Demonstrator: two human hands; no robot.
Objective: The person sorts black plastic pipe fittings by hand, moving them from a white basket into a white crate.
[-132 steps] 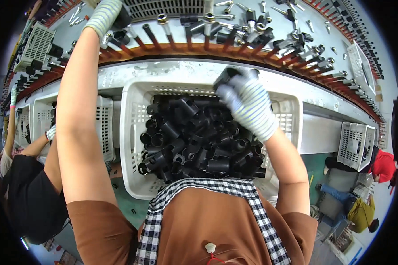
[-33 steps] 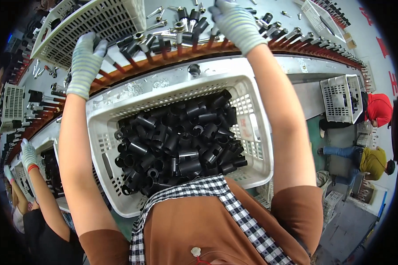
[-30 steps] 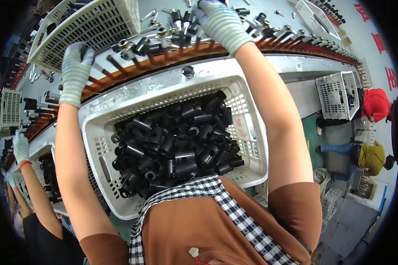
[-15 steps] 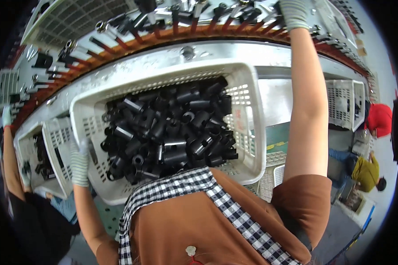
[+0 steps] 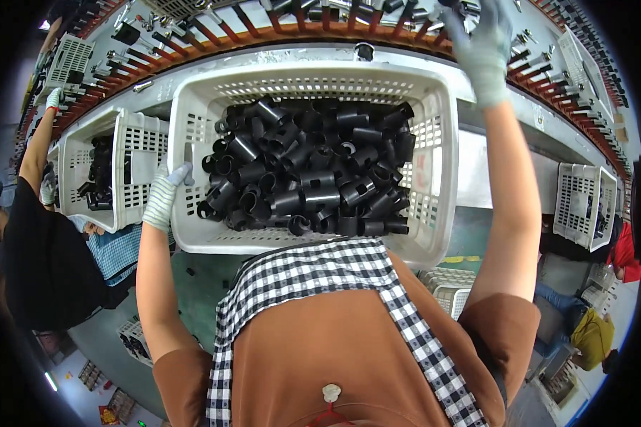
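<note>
A large white plastic basket (image 5: 443, 171) stands before me, heaped with short black tubes (image 5: 320, 179), several with cut-out openings. My left hand (image 5: 165, 193), in a striped knit glove, grips its left rim with the thumb over the edge. Gloved as well, my right hand (image 5: 486, 55) is stretched out past the basket's far right corner, over the brown slatted rack (image 5: 434, 41). Its fingers look spread, though slightly blurred, and I see nothing held in them. Black and metal pieces lie around the fingertips.
Rods and fittings line the curved rack. To my left a co-worker's arm (image 5: 37, 146) reaches toward the rack, beside another white basket (image 5: 141, 167) of black parts. At the right stands a further basket (image 5: 584, 206), with a person in yellow (image 5: 592, 338) beyond.
My view has shifted, so the basket appears higher and farther right. My right hand has drawn back slightly from the rack's far side, its fingers now apart. My left hand stays at the basket's left rim.
</note>
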